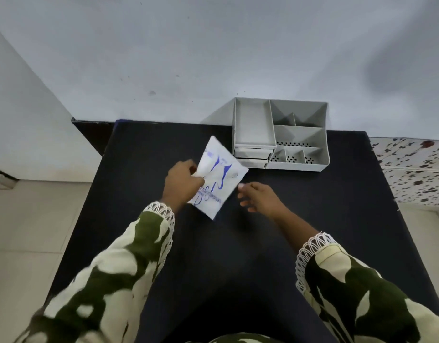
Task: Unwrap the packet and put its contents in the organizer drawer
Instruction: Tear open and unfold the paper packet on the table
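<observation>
A white packet (219,174) with blue print is lifted above the black table (337,194), tilted, with my left hand (182,185) gripping its left edge. My right hand (259,196) hovers just right of the packet, fingers apart, holding nothing and not touching it. The grey organizer (253,125) stands at the table's far edge, right of centre, with several open compartments on top. Two small drawers (253,154) sit shut in its front left, just behind the packet's upper corner. The packet's contents are hidden.
A pale wall (188,58) rises right behind the table. Beige floor tiles (27,231) lie to the left, and a speckled white surface (411,169) lies to the right. My patterned green and cream sleeves fill the bottom of the view.
</observation>
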